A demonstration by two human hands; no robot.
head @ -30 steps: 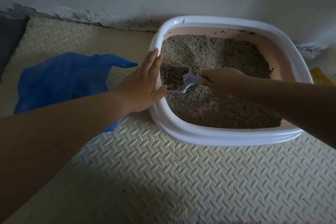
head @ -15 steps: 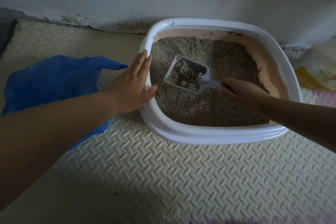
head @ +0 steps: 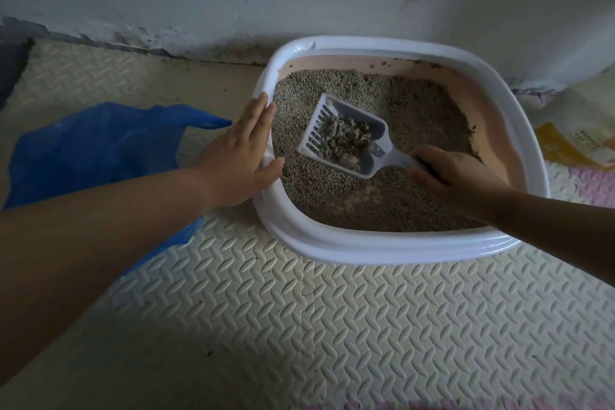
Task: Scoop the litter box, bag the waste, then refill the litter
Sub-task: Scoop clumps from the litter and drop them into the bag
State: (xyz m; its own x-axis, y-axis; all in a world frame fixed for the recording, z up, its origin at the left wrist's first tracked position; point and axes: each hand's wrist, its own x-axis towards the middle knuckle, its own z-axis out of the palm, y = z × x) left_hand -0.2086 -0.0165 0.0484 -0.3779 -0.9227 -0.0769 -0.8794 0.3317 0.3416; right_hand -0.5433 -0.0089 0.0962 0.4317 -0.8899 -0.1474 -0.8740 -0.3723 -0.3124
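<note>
Scoop (head: 374,126) now holding clumps (head: 342,140), loose litter (head: 416,116) sifted out, right hand (head: 456,176) gripping

The left hand (head: 239,156) lies flat with straight fingers on the left rim of the box (head: 366,248). The right hand (head: 456,176) grips the handle of the scoop (head: 370,125), which holds clumps (head: 342,141) above the litter (head: 419,110). A blue bag (head: 96,143) lies on the mat (head: 299,326) left of the left hand. A yellow pack (head: 565,150) is right of the right hand.
</note>
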